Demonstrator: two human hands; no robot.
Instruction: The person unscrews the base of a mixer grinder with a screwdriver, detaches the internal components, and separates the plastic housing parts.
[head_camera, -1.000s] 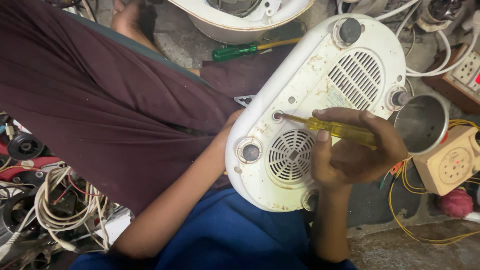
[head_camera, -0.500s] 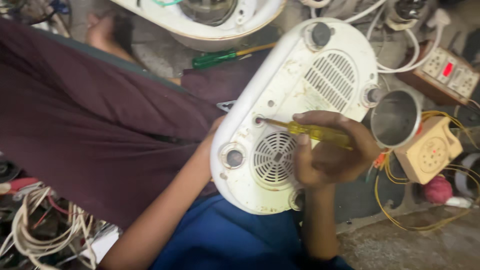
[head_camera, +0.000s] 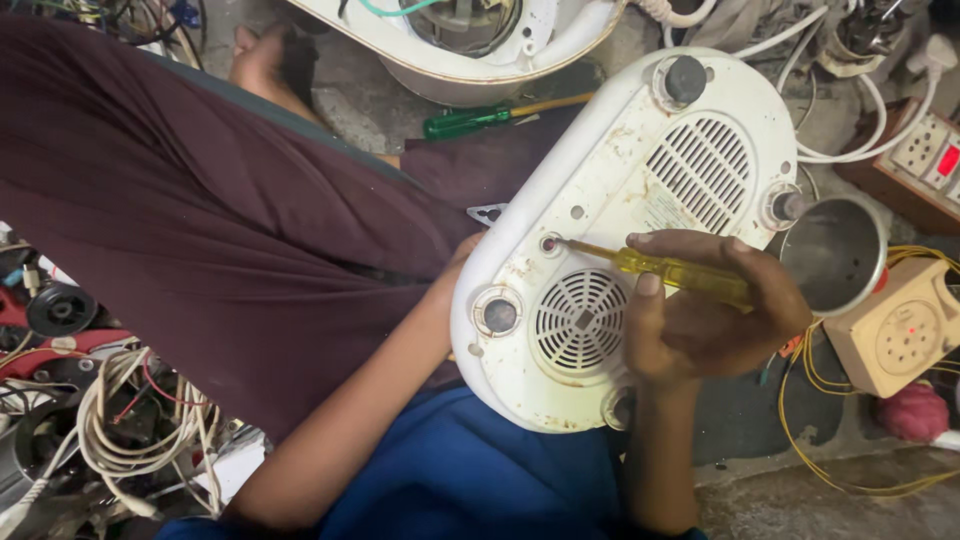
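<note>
Right hand (head_camera: 705, 325) is closed around a yellow-handled screwdriver (head_camera: 660, 268) at centre right; I see its shaft running up-left, tip seated in a screw hole (head_camera: 549, 243) on the white appliance base (head_camera: 620, 230). Left hand (head_camera: 455, 275) steadies the base's left edge, fingers hidden behind it, so I cannot tell its grip.

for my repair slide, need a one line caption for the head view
Right hand drives a yellow screwdriver into the white appliance base.
</note>
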